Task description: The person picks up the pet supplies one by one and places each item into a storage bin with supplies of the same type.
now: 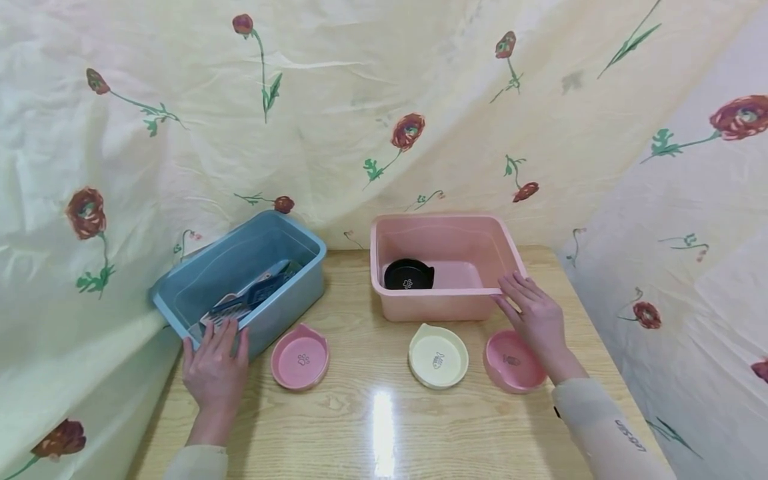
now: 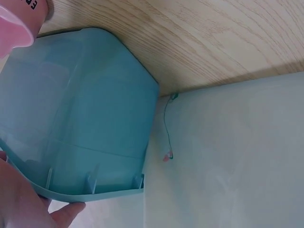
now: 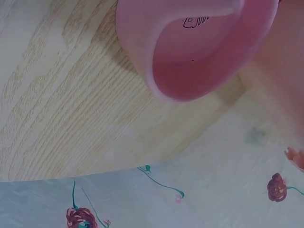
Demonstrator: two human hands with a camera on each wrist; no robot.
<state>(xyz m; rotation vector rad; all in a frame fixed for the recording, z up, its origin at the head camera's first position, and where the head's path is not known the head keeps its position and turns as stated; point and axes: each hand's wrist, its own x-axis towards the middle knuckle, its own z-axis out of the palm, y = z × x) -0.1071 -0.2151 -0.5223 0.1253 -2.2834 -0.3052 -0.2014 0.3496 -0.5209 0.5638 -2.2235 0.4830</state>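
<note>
My left hand point(image 1: 216, 367) rests on the front left rim of a blue plastic bin point(image 1: 291, 297), its fingers lying over the edge. In the left wrist view, the thumb point(image 2: 69, 213) lies by the rim of the same bin. Inside are a dark blue scoop point(image 1: 258, 293) and a pale slotted one point(image 1: 215, 319), partly hidden. At the front right corner of a pink bin point(image 1: 438, 308), my right hand point(image 1: 537, 320) touches the rim with extended fingers. A black bowl point(image 1: 408, 275) with a paw print sits in the pink bin.
A pink paw-print bowl point(image 1: 300, 360), a cream fish-print bowl point(image 1: 439, 358) and another pink bowl point(image 1: 510, 363) stand on the wooden table point(image 1: 336, 433). That last bowl is partly under my right hand. Flowered cloth point(image 1: 336, 100) hangs behind and along both sides.
</note>
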